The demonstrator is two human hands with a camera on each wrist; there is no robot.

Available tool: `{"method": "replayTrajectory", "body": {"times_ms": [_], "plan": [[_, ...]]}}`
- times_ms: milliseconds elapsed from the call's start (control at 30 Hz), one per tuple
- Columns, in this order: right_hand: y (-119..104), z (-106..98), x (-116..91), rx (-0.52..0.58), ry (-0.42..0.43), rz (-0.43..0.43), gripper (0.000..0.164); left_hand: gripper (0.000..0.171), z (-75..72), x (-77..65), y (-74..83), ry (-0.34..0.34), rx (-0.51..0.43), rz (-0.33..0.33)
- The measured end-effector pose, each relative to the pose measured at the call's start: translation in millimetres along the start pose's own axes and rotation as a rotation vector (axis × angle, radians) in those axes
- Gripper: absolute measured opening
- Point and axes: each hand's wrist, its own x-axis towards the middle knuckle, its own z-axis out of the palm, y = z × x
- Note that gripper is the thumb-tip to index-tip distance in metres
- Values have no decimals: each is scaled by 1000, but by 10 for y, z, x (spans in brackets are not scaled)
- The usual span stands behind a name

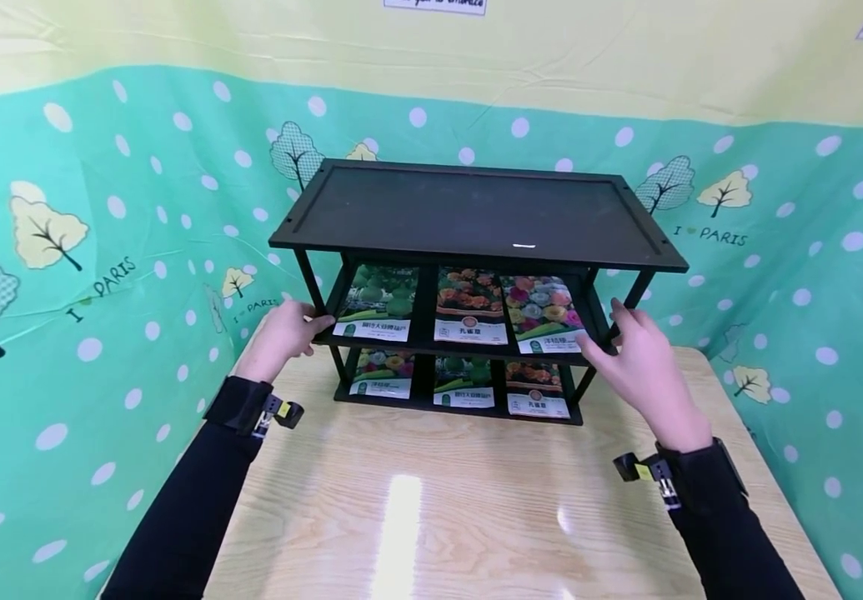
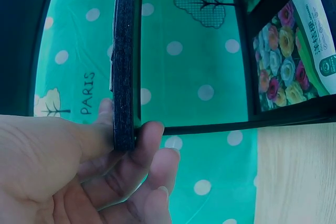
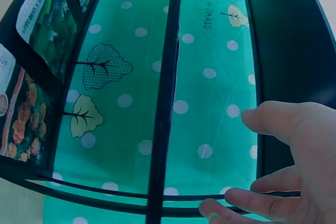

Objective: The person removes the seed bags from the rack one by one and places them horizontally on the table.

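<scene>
A black rack with a flat top panel (image 1: 476, 208) stands over a middle shelf (image 1: 424, 312) and a bottom shelf. On the middle shelf lie a green-vegetable seed packet (image 1: 378, 300), an orange-flower packet (image 1: 470, 304) and a mixed-colour flower packet (image 1: 542, 312). My left hand (image 1: 281, 337) pinches the middle shelf's left end between thumb and fingers; the board's edge (image 2: 124, 61) shows in the left wrist view. My right hand (image 1: 644, 367) is at the shelf's right end, thumb and fingers spread apart near the board and post.
Three more packets, among them an orange-flower one (image 1: 536, 387), lie on the bottom shelf. The rack stands on a light wooden table (image 1: 491, 500). A green dotted cloth (image 1: 176, 167) hangs behind and on both sides.
</scene>
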Motion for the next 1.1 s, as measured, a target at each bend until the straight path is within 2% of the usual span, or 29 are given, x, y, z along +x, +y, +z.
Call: {"method": "replayTrajectory", "body": {"times_ms": [200, 333, 400, 500, 567, 700, 967, 1100], "plan": [[-7, -14, 133, -21, -11, -55, 64, 36, -2, 7, 29, 3, 7, 3], [-8, -2, 200, -49, -64, -53, 65, 35, -12, 1, 47, -4, 4, 10], [-11, 16, 225, -63, -90, -52, 60, 35, -17, -11, 49, -4, 3, 12], [-13, 49, 250, -74, -127, -56, 41, 34, -20, -30, 42, 7, 6, 18], [-5, 71, 259, -79, -145, -51, 37, 34, -17, -39, 36, 12, 5, 18], [18, 121, 258, -82, -190, -33, 47, 33, -5, -50, 32, 13, 4, 14], [30, 219, 225, -130, -197, -50, 44, 31, 8, -67, 38, 50, 5, 36], [8, 249, 220, -131, -229, 8, 50, 31, 26, -58, 18, 58, -6, 39]]}}
